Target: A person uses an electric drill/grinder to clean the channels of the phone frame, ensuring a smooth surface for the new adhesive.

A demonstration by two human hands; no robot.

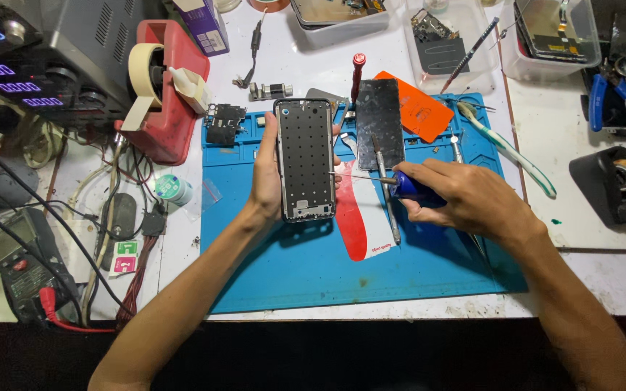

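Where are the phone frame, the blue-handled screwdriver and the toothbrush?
phone frame (305, 156), head view, on the middle of its dotted black back plate.
blue-handled screwdriver (405, 186), head view, on the blue handle in the right hand.
toothbrush (508, 150), head view, on the middle of its green-and-white handle.

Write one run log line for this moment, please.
left hand: holds phone frame | right hand: holds blue-handled tool, tip toward frame | surface: blue mat

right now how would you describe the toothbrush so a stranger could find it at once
Start at the blue rubber work mat in the middle of the white bench. At its upper right corner lies a white and green plastic toothbrush, slanting off the mat onto the bench. Unlike the metal tools beside it, it is pale, curved and has bristles.
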